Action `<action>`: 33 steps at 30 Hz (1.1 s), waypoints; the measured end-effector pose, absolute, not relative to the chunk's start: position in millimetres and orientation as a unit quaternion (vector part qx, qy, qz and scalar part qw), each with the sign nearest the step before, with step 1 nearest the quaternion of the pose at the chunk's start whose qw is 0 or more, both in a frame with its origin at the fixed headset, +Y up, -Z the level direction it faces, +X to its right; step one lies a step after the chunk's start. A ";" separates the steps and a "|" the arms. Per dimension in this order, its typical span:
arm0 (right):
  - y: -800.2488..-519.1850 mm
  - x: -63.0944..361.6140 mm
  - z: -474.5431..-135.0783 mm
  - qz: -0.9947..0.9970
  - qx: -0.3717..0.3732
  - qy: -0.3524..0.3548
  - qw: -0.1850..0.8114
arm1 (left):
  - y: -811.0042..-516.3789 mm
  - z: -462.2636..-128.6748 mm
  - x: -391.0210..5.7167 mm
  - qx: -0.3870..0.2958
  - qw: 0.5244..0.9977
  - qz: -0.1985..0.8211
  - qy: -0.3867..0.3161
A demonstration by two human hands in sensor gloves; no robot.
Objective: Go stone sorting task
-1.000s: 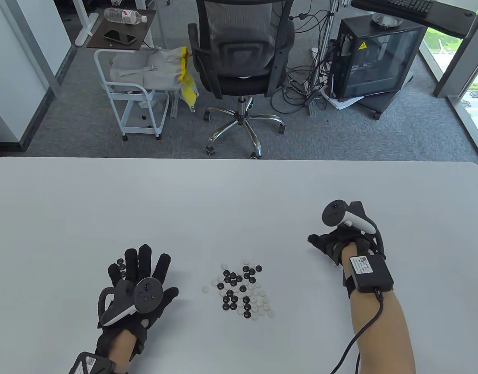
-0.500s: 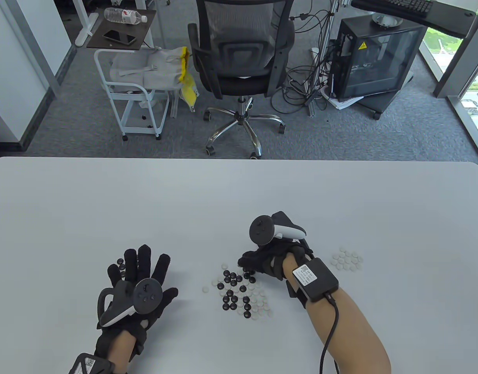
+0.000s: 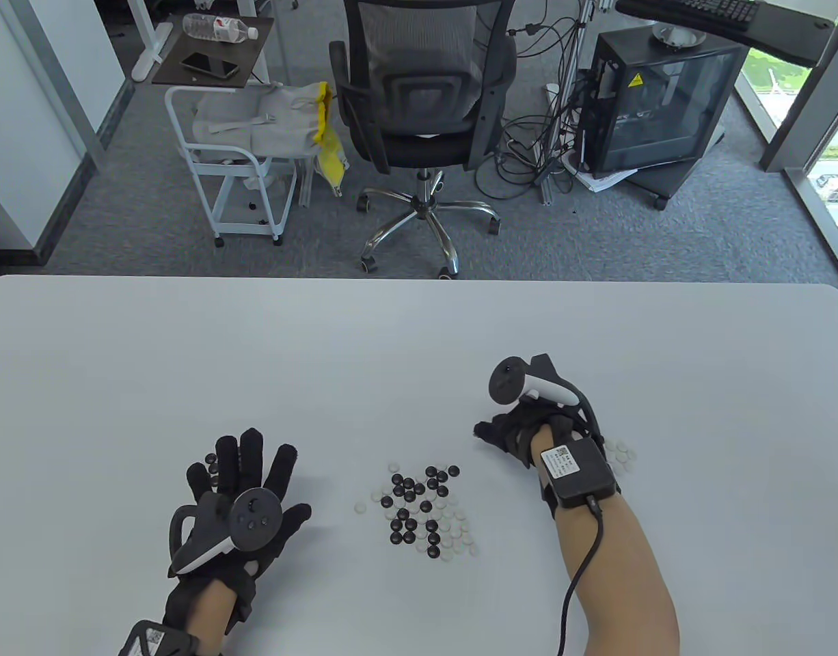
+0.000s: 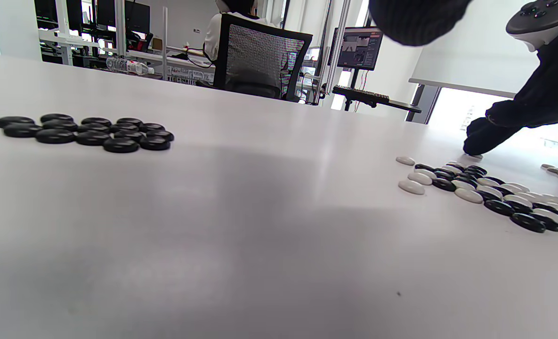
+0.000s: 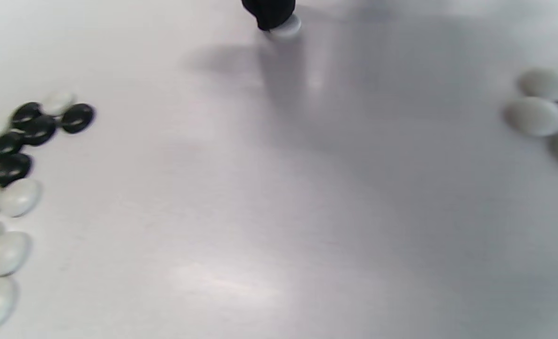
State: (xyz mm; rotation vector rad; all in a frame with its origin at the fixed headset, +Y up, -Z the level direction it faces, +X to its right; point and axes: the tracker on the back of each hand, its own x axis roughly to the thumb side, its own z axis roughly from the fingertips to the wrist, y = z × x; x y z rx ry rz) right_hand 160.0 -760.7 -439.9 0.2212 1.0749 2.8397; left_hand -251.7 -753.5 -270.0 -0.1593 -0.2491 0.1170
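A mixed heap of black and white Go stones (image 3: 426,509) lies at the table's near middle. My left hand (image 3: 249,459) rests flat with spread fingers, partly covering a group of black stones (image 3: 212,465), which show plainly in the left wrist view (image 4: 88,132). My right hand (image 3: 494,434) is between the heap and a group of white stones (image 3: 622,454), half hidden behind its wrist box. One fingertip presses a single white stone (image 5: 289,26) against the table; no thumb shows on it. That stone (image 4: 474,156) also appears under the fingertip beyond the heap (image 4: 490,193).
The white table (image 3: 419,342) has its far edge at mid-frame; beyond it stand an office chair (image 3: 422,89), a white cart (image 3: 234,171) and a computer case (image 3: 658,102). A cable (image 3: 576,588) runs from the right wrist box along the forearm.
My right hand swung left from the white group to the heap's upper edge, then came back rightward with a white stone under a fingertip. The left hand stayed put.
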 end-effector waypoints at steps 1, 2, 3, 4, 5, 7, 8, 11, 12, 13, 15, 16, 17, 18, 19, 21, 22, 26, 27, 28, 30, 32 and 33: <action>-760.4 168.5 -439.6 0.933 0.060 0.352 0.044 | -754.0 -270.2 -251.6 -0.081 0.988 0.055 -0.123; -760.5 179.3 -438.9 0.933 0.046 0.354 0.044 | -754.4 -270.3 -251.4 -0.082 0.988 0.054 -0.123; -760.7 191.2 -438.0 0.933 0.032 0.354 0.056 | -754.8 -270.3 -251.2 -0.083 0.987 0.054 -0.124; -760.7 198.0 -437.3 0.934 0.025 0.351 0.063 | -754.9 -270.3 -251.2 -0.083 0.987 0.054 -0.124; -761.2 208.1 -436.0 0.934 0.012 0.348 0.073 | -754.8 -270.1 -251.1 -0.082 0.988 0.052 -0.124; -761.5 220.6 -433.8 0.934 0.000 0.348 0.079 | -754.6 -270.0 -251.1 -0.080 0.988 0.052 -0.124; -761.3 226.7 -432.6 0.934 -0.007 0.347 0.080 | -754.9 -270.2 -251.2 -0.080 0.988 0.053 -0.124; -761.4 239.4 -429.9 0.935 -0.020 0.345 0.084 | -756.0 -270.6 -251.1 -0.083 0.988 0.051 -0.123; -761.5 242.9 -429.1 0.934 -0.024 0.346 0.087 | -756.7 -270.9 -251.0 -0.084 0.988 0.051 -0.123; -761.6 245.1 -428.7 0.934 -0.026 0.344 0.089 | -756.9 -271.1 -250.9 -0.085 0.987 0.050 -0.123; -761.7 250.1 -427.5 0.934 -0.029 0.345 0.089 | -757.2 -271.3 -250.4 -0.087 0.987 0.049 -0.123; -761.9 251.5 -427.1 0.934 -0.030 0.344 0.089 | -757.2 -271.2 -250.2 -0.087 0.987 0.049 -0.123; -761.9 252.7 -426.6 0.934 -0.031 0.344 0.091 | -757.2 -271.2 -250.1 -0.087 0.987 0.048 -0.123; -761.8 253.6 -426.3 0.934 -0.031 0.344 0.092 | -757.0 -271.2 -250.1 -0.087 0.987 0.048 -0.123; -761.6 254.0 -426.2 0.933 -0.032 0.345 0.092 | -757.1 -271.3 -250.1 -0.086 0.987 0.049 -0.123; -761.1 254.2 -426.5 0.933 -0.034 0.346 0.090 | -757.1 -271.3 -250.1 -0.087 0.987 0.049 -0.123; -760.7 253.8 -426.8 0.933 -0.035 0.348 0.089 | -757.2 -271.3 -250.2 -0.087 0.987 0.049 -0.122; -755.1 246.8 -428.6 0.932 -0.028 0.350 0.091 | -756.8 -271.5 -250.0 -0.087 0.987 0.050 -0.122; -752.9 243.5 -429.0 0.933 -0.023 0.347 0.091 | -756.8 -271.6 -250.0 -0.087 0.987 0.050 -0.122; -749.7 237.1 -429.6 0.934 -0.014 0.344 0.089 | -756.9 -271.7 -249.9 -0.087 0.987 0.050 -0.122; -743.4 219.1 -429.7 0.935 0.019 0.344 0.081 | -756.7 -271.7 -249.6 -0.087 0.987 0.050 -0.123; -737.2 194.8 -427.8 0.935 0.066 0.340 0.079 | -756.5 -271.8 -249.4 -0.086 0.987 0.050 -0.123; -734.4 179.4 -426.0 0.932 0.096 0.339 0.081 | -756.6 -271.9 -249.3 -0.086 0.987 0.049 -0.124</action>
